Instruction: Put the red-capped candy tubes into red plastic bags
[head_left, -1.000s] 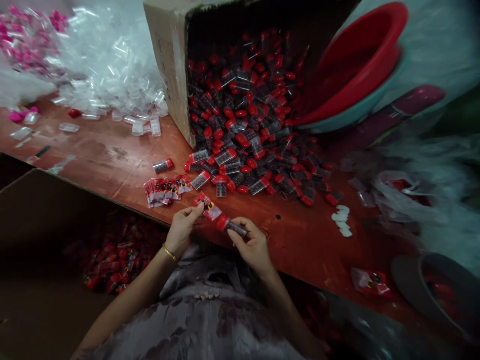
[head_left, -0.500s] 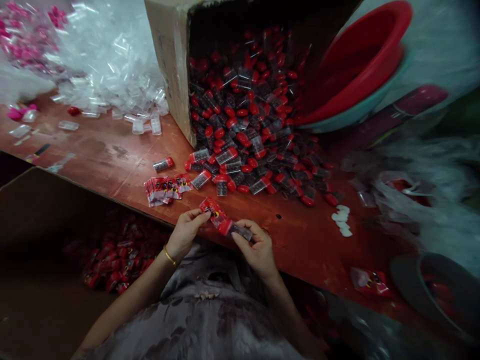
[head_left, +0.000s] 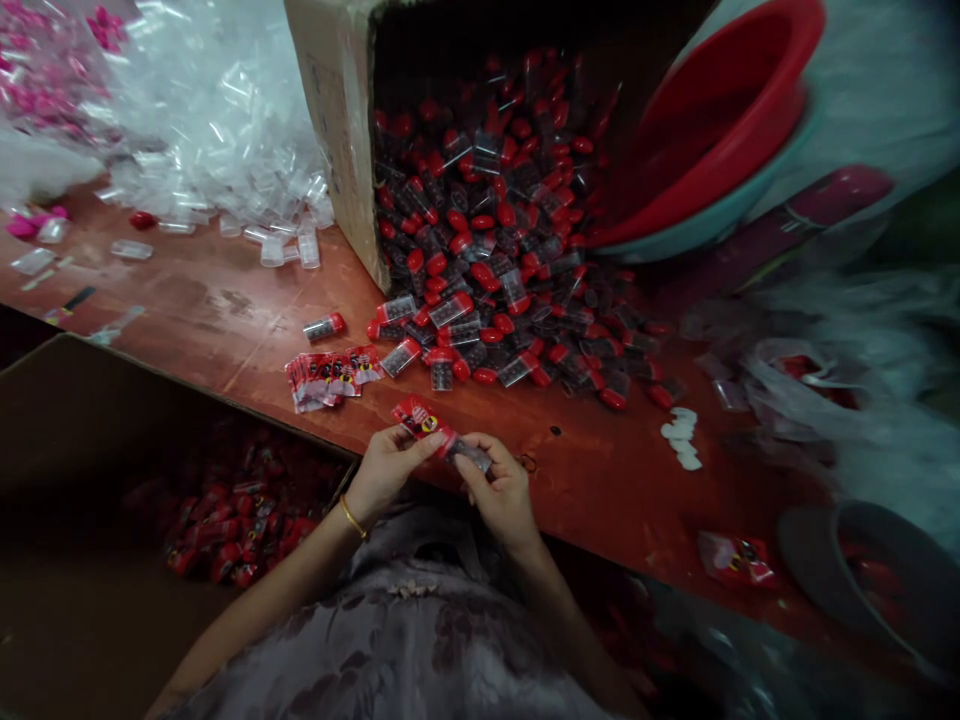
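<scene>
My left hand (head_left: 390, 465) is closed on a red printed plastic sleeve (head_left: 418, 416), its thumb pressed on the lower part. In the fingers of my right hand (head_left: 496, 485) is the clear end of a small tube with a red cap (head_left: 471, 452). The sleeve and the tube's capped end meet between my hands, above the table edge; fingers hide part of the join. Beyond my left hand lies a fanned stack of the same red sleeves (head_left: 322, 380). One red-capped tube (head_left: 324, 326) lies apart behind that stack.
A cardboard box (head_left: 345, 130) on its side spills red-capped tubes (head_left: 487, 280) onto the table. Clear empty tubes (head_left: 225, 130) pile up at the left. A red basin (head_left: 780, 60) leans at the right. An open carton (head_left: 45, 420) below the edge holds red packets (head_left: 232, 530).
My left hand has slid along the sleeve towards the tube, its thumb now near the join. Both hands are closer together, and my right hand has shifted slightly left.
</scene>
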